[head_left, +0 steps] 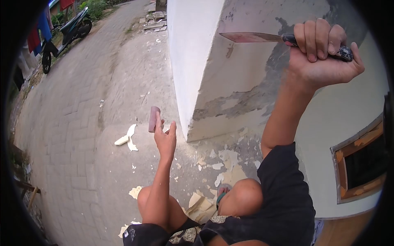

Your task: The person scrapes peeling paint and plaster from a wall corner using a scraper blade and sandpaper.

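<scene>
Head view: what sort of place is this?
Probably a residential lane, outdoors beside a house: block-paved lane on the left, a parked motorbike at its far edge, and a building wall with patchy paint close on the right.

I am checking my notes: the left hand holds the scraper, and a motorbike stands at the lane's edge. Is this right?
Only the side is wrong: the head view shows the scraper in the right hand. The motorbike does stand at the lane's edge.
</scene>
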A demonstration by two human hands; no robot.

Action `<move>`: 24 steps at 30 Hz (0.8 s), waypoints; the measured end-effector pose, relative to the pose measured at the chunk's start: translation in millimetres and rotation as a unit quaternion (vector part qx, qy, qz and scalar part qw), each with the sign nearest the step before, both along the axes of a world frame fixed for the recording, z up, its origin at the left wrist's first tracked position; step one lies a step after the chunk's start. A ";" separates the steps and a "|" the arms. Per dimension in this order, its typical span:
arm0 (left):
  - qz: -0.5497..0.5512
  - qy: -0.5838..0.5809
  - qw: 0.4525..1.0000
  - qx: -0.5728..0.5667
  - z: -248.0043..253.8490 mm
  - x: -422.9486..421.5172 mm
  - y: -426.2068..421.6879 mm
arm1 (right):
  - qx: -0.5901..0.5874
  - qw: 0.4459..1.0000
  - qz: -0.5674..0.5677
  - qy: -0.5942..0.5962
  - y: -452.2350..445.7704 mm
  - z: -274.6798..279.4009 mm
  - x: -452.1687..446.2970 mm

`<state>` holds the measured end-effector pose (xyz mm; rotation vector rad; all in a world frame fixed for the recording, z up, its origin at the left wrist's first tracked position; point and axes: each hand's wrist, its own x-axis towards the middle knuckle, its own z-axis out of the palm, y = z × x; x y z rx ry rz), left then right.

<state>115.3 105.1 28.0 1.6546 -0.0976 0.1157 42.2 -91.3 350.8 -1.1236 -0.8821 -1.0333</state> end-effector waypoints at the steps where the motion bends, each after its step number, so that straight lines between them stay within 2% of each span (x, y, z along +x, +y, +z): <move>1: 0.003 0.001 1.000 -0.001 -0.5 -0.4 0.4 | 0.011 1.000 0.003 0.005 -6.3 0.4 -2.8; 5: 0.008 0.011 1.000 0.003 1.8 -1.4 1.0 | 0.027 0.999 -0.015 0.034 -11.6 2.0 5.1; 8: 0.005 0.019 1.000 0.007 2.7 -0.7 0.9 | 0.034 0.996 0.066 0.055 -24.3 4.4 -4.7; 11: -0.001 0.025 1.000 0.009 4.7 -6.1 -0.2 | 0.061 0.995 0.011 0.083 -23.7 -15.9 24.8; 17: 0.003 0.013 1.000 0.008 0.1 -6.4 1.3 | 0.085 0.994 -0.027 0.067 -21.7 -6.0 14.5; 20: 0.000 0.018 1.000 0.011 6.8 -0.9 0.7 | 0.029 0.992 0.035 0.117 -16.3 -17.1 25.6; 23: 0.000 0.017 1.000 0.002 6.7 -2.7 1.1 | 0.033 0.996 0.032 0.076 -13.7 -5.9 10.5; 24: 0.000 0.024 1.000 0.003 7.0 -1.5 1.0 | 0.030 0.994 0.028 0.100 -10.9 -10.9 17.9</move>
